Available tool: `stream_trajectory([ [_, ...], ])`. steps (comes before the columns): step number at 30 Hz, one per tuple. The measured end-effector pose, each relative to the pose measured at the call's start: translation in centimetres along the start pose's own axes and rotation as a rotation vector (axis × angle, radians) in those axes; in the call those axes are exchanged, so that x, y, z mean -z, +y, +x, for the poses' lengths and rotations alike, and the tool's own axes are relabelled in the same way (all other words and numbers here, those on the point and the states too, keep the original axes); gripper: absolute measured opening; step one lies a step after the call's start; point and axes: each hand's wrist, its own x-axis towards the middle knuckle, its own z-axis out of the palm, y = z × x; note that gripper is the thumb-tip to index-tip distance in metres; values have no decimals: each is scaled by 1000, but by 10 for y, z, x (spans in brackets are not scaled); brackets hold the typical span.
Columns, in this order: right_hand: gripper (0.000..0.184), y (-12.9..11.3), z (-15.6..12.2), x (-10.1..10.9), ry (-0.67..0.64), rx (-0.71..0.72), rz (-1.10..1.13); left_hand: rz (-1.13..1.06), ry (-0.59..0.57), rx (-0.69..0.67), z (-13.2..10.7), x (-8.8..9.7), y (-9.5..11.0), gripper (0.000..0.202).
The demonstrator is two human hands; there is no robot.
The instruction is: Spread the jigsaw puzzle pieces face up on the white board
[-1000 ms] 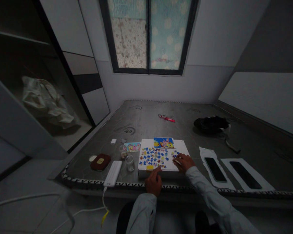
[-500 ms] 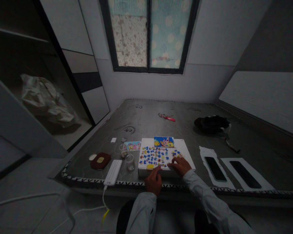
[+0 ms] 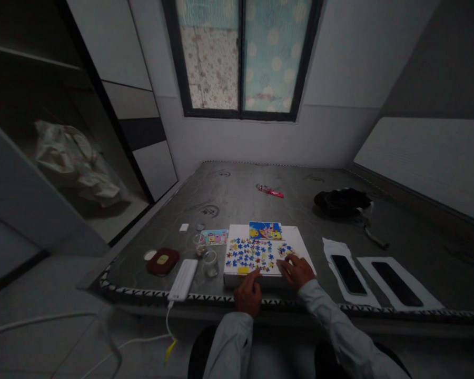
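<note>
Puzzle pieces (image 3: pixel 247 255): lie loose on top of white box (image 3: pixel 294 235), mostly left, with small cluster (image 3: pixel 285 249) at right.
Left hand (image 3: pixel 248 295): rests at box's near edge, fingers curled; cannot tell whether gripping anything.
Right hand (image 3: pixel 297 271): bends over box near small cluster, fingertips close together; cannot tell whether pinching a piece.
Picture card (image 3: pixel 265 230): lies toward box's far edge.

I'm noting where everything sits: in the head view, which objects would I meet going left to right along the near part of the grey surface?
Brown case → white power bank → clear cup → white box → left phone → right phone.
</note>
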Motion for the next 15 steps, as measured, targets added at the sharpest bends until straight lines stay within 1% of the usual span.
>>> stream_trajectory([
  [3,29,11,-8,6,-35,-126,-23,4,-7,7,0,0,0,42],
  [8,31,23,-7,14,-176,-287,-19,7,3,6,-1,-1,0,40],
  [11,29,25,-1,15,-245,-317,4,4,-7,-5,-2,-2,-1,41],
  [15,28,26,6,14,-323,-292,17,11,-6,-8,-4,-4,-4,40],
])
